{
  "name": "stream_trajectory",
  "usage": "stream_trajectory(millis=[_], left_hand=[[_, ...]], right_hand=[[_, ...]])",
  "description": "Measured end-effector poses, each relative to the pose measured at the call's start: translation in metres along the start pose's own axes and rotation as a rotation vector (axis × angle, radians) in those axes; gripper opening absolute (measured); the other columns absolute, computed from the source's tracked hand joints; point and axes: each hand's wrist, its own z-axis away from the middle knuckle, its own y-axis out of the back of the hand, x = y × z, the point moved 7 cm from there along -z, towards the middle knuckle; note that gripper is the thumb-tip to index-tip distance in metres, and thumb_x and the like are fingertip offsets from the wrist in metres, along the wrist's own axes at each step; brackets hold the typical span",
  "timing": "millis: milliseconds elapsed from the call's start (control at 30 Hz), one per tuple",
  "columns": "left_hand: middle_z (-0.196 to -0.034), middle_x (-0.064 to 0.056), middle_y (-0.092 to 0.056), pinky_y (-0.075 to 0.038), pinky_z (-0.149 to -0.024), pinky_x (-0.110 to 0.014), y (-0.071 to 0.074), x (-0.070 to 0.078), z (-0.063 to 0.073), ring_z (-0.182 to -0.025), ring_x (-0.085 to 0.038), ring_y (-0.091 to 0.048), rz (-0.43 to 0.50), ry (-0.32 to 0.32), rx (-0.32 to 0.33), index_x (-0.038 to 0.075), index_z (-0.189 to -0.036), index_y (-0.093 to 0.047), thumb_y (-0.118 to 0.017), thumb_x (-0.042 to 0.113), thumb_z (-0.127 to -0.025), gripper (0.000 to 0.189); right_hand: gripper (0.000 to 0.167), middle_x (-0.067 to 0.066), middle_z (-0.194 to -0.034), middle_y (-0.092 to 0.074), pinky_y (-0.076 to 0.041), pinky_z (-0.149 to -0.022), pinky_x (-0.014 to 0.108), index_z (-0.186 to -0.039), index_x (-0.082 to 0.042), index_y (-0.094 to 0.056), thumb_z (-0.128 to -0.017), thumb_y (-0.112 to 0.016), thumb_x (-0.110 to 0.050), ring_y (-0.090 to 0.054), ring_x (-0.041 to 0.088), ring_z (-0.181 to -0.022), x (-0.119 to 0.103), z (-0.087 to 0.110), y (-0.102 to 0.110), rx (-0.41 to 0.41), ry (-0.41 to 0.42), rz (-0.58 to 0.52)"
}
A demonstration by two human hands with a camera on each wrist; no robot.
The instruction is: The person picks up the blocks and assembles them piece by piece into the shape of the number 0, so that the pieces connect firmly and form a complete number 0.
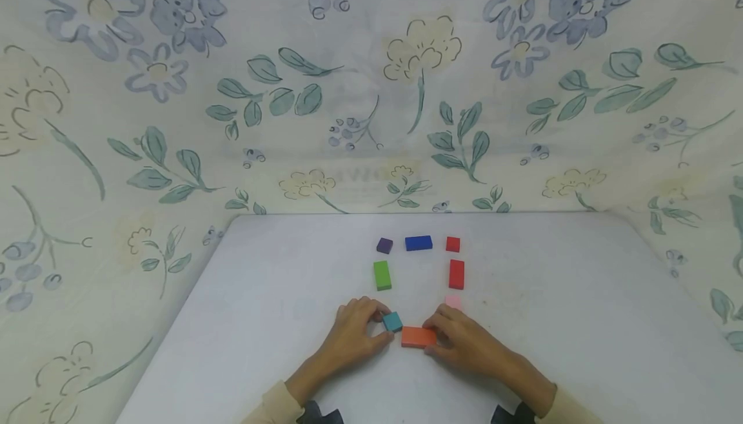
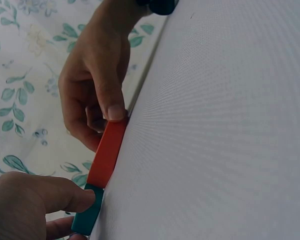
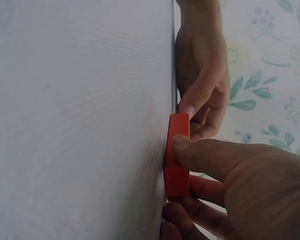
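Near the front of the white table, my left hand [image 1: 355, 332] pinches a teal cube [image 1: 393, 322] between thumb and fingers. My right hand [image 1: 464, 339] grips the right end of an orange rectangular block [image 1: 415, 337], its thumb on the near side and fingers on the far side. The teal cube meets the left end of the orange block in the left wrist view. A pink block [image 1: 453, 302] lies just beyond my right fingers, partly hidden by them. In the right wrist view the thumb presses on the orange block's side [image 3: 177, 167].
Beyond my hands lie a green block [image 1: 382, 275], a purple cube [image 1: 384, 245], a blue block [image 1: 418, 243], a small red cube [image 1: 453, 244] and a longer red block [image 1: 456, 274]. Floral cloth [image 1: 371, 88] hangs behind the white table [image 1: 278, 250].
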Motion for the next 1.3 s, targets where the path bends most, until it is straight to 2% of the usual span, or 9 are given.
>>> stream_trajectory(millis=[200, 367, 500, 700, 867, 1000, 1167, 1300], left_hand=[[-0.091, 0.012, -0.055, -0.034, -0.080, -0.031, -0.003, 0.002, -0.002, -0.088, -0.007, -0.045, 0.000, -0.001, -0.014, 0.021, -0.110, -0.065, -0.076, 0.029, -0.083, 0.030], [-0.092, 0.013, -0.055, -0.035, -0.081, -0.031, -0.006, 0.002, -0.002, -0.089, -0.006, -0.046, 0.009, 0.026, -0.031, 0.023, -0.114, -0.063, -0.076, 0.032, -0.084, 0.034], [-0.093, 0.013, -0.055, -0.035, -0.081, -0.032, -0.007, 0.001, -0.001, -0.090, -0.006, -0.047, 0.017, 0.050, -0.039, 0.023, -0.115, -0.063, -0.075, 0.033, -0.084, 0.035], [-0.093, 0.014, -0.055, -0.036, -0.080, -0.032, -0.006, 0.002, 0.000, -0.090, -0.006, -0.047, 0.012, 0.061, -0.049, 0.023, -0.115, -0.063, -0.076, 0.033, -0.084, 0.035], [-0.093, 0.014, -0.055, -0.034, -0.080, -0.031, 0.000, 0.002, -0.005, -0.090, -0.006, -0.047, 0.002, 0.055, -0.019, 0.024, -0.114, -0.063, -0.077, 0.032, -0.083, 0.035], [-0.092, 0.014, -0.055, -0.034, -0.079, -0.031, 0.003, 0.002, -0.008, -0.091, -0.007, -0.048, 0.001, 0.039, -0.013, 0.024, -0.113, -0.064, -0.077, 0.033, -0.082, 0.035], [-0.092, 0.012, -0.056, -0.034, -0.078, -0.031, 0.002, 0.002, -0.007, -0.090, -0.008, -0.047, 0.001, 0.041, -0.023, 0.022, -0.113, -0.064, -0.077, 0.033, -0.082, 0.035], [-0.093, 0.012, -0.056, -0.034, -0.079, -0.032, 0.002, 0.003, -0.008, -0.090, -0.008, -0.047, 0.009, 0.059, -0.035, 0.023, -0.114, -0.064, -0.077, 0.033, -0.083, 0.035]], right_hand=[[0.034, -0.010, -0.096, -0.059, -0.054, -0.082, 0.021, -0.113, -0.014, -0.070, -0.085, -0.080, -0.029, -0.052, 0.000, -0.083, 0.002, 0.003, 0.001, -0.024, -0.024, -0.021], [0.036, -0.012, -0.097, -0.059, -0.054, -0.083, 0.020, -0.115, -0.015, -0.070, -0.084, -0.080, -0.031, -0.052, -0.001, -0.084, 0.005, 0.005, 0.002, -0.043, -0.035, -0.020], [0.040, -0.012, -0.097, -0.058, -0.053, -0.083, 0.019, -0.118, -0.015, -0.070, -0.084, -0.080, -0.034, -0.051, -0.001, -0.084, 0.005, 0.006, 0.002, -0.075, -0.044, -0.064], [0.044, -0.013, -0.102, -0.060, -0.054, -0.079, 0.017, -0.122, -0.020, -0.067, -0.084, -0.080, -0.037, -0.056, 0.000, -0.088, 0.015, 0.008, 0.013, -0.130, -0.130, -0.144], [0.039, -0.007, -0.104, -0.065, -0.056, -0.078, 0.023, -0.120, -0.016, -0.067, -0.085, -0.080, -0.028, -0.060, 0.008, -0.092, 0.031, 0.005, 0.043, -0.058, -0.170, -0.143], [0.037, -0.005, -0.101, -0.066, -0.056, -0.078, 0.025, -0.118, -0.013, -0.068, -0.085, -0.080, -0.023, -0.061, 0.009, -0.091, 0.053, 0.003, 0.059, 0.014, -0.226, -0.110], [0.038, -0.004, -0.100, -0.065, -0.057, -0.078, 0.026, -0.119, -0.013, -0.069, -0.083, -0.081, -0.020, -0.060, 0.009, -0.090, 0.072, 0.004, 0.059, 0.064, -0.284, -0.103], [0.039, -0.004, -0.102, -0.065, -0.057, -0.082, 0.027, -0.120, -0.012, -0.068, -0.084, -0.080, -0.020, -0.060, 0.010, -0.092, 0.074, 0.002, 0.057, 0.084, -0.254, -0.101]])
